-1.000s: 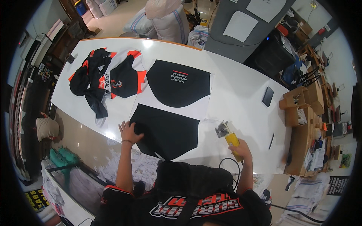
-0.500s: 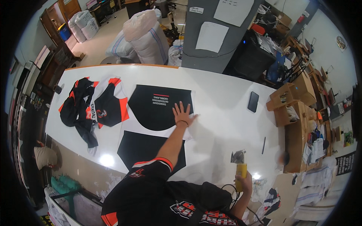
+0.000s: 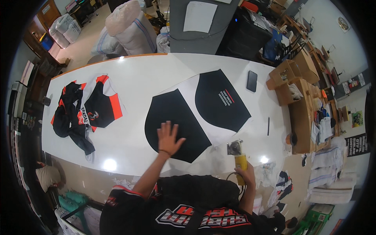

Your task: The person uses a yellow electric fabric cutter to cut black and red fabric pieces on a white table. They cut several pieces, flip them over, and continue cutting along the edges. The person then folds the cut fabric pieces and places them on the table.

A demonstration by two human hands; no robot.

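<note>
My left hand (image 3: 168, 140) lies flat with fingers spread on a black sleeve-shaped panel (image 3: 178, 113) of printed fabric. A second black panel (image 3: 217, 103) with small lettering and a red line is to the right, on the same white fabric sheet (image 3: 209, 131). My right hand (image 3: 247, 174) grips the yellow body of a corded handheld electric fabric cutter (image 3: 241, 164). The cutter's metal head points away from me, just off the sheet's near right corner. Its blade edge is too small to make out.
Black, orange and white garment pieces (image 3: 84, 111) lie at the left of the white table (image 3: 129, 145). A phone (image 3: 252, 81) and a dark pen (image 3: 268, 126) rest on the right. Cardboard boxes (image 3: 288, 76) stand beyond the right edge, a grey pillar (image 3: 196, 43) behind.
The fabric sheet has turned clockwise and shifted right, so its panels now lie side by side. My left hand has moved from the lettered panel to the plain one; the cutter stays in my right.
</note>
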